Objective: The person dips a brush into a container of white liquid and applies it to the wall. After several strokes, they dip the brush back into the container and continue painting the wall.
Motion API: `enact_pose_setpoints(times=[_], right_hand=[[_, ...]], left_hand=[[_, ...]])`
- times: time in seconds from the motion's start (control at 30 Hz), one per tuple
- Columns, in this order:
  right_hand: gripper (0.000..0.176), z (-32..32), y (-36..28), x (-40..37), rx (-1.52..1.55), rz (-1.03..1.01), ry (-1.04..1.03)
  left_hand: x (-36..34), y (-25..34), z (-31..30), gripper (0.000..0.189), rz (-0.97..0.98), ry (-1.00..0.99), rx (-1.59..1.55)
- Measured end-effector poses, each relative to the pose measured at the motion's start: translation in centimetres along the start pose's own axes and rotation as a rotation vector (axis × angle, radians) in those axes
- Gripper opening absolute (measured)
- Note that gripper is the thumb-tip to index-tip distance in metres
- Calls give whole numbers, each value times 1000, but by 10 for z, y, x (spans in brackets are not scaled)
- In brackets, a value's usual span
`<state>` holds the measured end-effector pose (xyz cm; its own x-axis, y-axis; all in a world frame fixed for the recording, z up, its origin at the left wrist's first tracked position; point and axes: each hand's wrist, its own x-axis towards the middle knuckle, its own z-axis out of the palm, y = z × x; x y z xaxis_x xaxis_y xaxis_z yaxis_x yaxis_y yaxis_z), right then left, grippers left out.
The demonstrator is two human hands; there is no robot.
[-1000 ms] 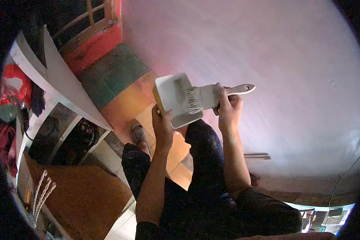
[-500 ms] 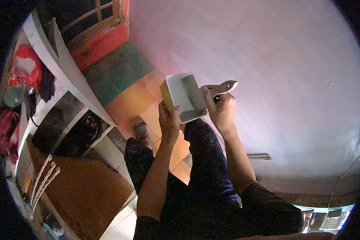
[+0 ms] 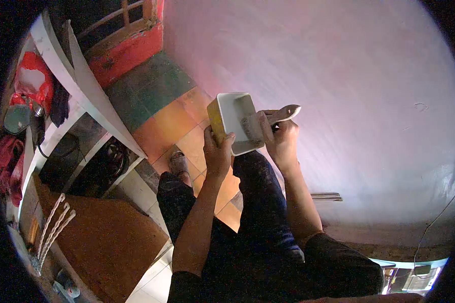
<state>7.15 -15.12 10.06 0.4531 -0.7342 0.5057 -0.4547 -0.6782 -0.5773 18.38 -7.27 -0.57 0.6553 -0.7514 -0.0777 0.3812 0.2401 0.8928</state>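
Brush (image 3: 285, 114), grasped in right grip (image 3: 281, 139), had just tipped bristles-first into the container (image 3: 216, 118). Left grip (image 3: 218, 151), alongside, clasped its side, apparently steadying it.

The tiled floor (image 3: 162, 123), green, orange and, at the bottom, white, bears a shod foot (image 3: 178, 164) on its orange part, while the white shelf (image 3: 83, 97) at left holds a red bag (image 3: 44, 92) and, in a lower compartment, a dark thing (image 3: 117, 159) too dim to name.

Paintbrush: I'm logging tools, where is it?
Head view, right of centre: the paintbrush is in the right hand, bristles at the open tray in the left hand.
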Motion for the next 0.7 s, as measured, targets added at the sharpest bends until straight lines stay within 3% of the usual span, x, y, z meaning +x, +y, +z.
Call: enact_pose_setpoints(times=[0.2, 0.27, 0.3, 0.43, 0.5, 0.53, 0.63, 0.7], right_hand=[[20, -3, 10, 1, 70, 41, 58], [23, -9, 11, 5, 289, 214, 91], [26, -16, 2, 10, 258, 199, 88], [23, -37, -18, 23, 460, 169, -54], [17, -37, -12, 26, 309, -51, -159], [17, -38, -8, 28, 309, -53, -161], [25, -38, -2, 34, 0, -449, -244], [24, -35, -4, 35, -37, -496, -261]], left_hand=[[0, 0, 0, 48, -18, -5, 55], [2, -5, 0, 42, -23, 7, 26], [3, -10, -2, 42, -26, 5, 26], [7, -16, -4, 35, -131, -64, -83], [8, -11, -2, 34, -149, -53, -82], [7, -9, -1, 35, -116, -56, -88], [5, -7, 0, 37, -88, -55, -50], [6, -9, 0, 37, -89, -52, -6]])
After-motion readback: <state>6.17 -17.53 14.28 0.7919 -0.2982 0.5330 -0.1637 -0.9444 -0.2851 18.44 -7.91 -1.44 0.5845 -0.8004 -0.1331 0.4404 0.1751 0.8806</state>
